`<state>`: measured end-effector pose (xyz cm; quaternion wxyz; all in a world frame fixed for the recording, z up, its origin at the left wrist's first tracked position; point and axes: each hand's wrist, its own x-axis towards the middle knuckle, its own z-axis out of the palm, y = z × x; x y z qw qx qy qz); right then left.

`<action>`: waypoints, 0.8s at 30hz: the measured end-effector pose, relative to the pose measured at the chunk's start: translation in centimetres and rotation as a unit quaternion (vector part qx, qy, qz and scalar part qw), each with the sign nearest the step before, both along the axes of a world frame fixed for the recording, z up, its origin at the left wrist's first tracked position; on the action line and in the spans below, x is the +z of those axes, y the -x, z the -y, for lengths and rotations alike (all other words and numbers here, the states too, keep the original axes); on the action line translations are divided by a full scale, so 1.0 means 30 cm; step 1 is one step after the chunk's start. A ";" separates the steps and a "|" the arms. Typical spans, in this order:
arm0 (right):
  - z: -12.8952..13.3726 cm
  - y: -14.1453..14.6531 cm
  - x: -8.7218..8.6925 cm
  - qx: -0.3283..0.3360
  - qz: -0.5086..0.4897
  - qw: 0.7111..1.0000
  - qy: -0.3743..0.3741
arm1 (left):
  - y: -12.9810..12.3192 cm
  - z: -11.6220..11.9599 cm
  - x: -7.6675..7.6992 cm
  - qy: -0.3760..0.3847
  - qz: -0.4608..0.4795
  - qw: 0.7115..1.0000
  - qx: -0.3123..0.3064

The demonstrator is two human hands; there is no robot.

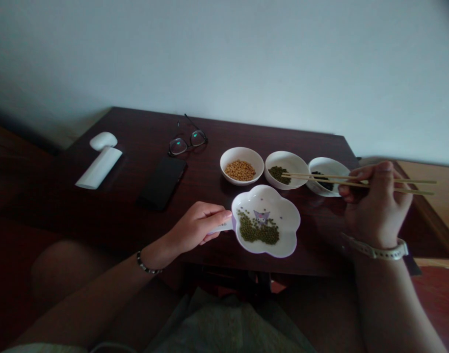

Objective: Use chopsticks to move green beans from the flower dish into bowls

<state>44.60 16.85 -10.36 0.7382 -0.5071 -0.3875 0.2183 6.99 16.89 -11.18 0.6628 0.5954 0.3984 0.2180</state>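
Note:
My left hand (198, 226) is closed on the handle of a white flower-shaped dish (288, 223) with a cartoon figure inside. Green beans (259, 233) lie in the dish's lower left part. In my right hand (379, 206) is a pair of chopsticks (334, 177), whose tips are over the middle white bowl (300, 164) of green beans (277, 174). To its left stands a white bowl (224, 159) of yellow beans (240, 170). The right bowl (332, 163) has dark beans (325, 185) in it, partly hidden by the chopsticks.
On the dark table (209, 193) lie a black phone (163, 182), eyeglasses (187, 143) and a white object (99, 167) with a rounded white piece (103, 141) behind it. A pale wall (224, 63) rises behind. A light wooden surface (434, 196) is at the right.

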 end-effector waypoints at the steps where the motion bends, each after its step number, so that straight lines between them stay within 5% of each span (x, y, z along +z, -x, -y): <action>1: -0.003 -0.003 -0.002 0.006 -0.011 1.000 -0.003 | 0.001 -0.001 0.000 0.003 0.001 1.000 -0.004; 7: -0.014 -0.036 -0.002 0.037 -0.079 0.996 -0.005 | 0.008 -0.007 -0.006 -0.003 -0.005 1.000 0.010; 12: 0.011 -0.009 0.026 0.124 -0.128 0.983 0.051 | 0.004 -0.008 -0.006 -0.006 -0.011 1.000 0.004; 18: 0.052 0.074 0.054 0.272 -0.071 0.943 0.178 | -0.007 -0.010 0.011 -0.009 -0.013 1.000 0.013; 24: 0.053 0.078 0.034 0.299 -0.047 0.927 0.221 | -0.013 -0.012 0.013 -0.012 0.005 1.000 0.008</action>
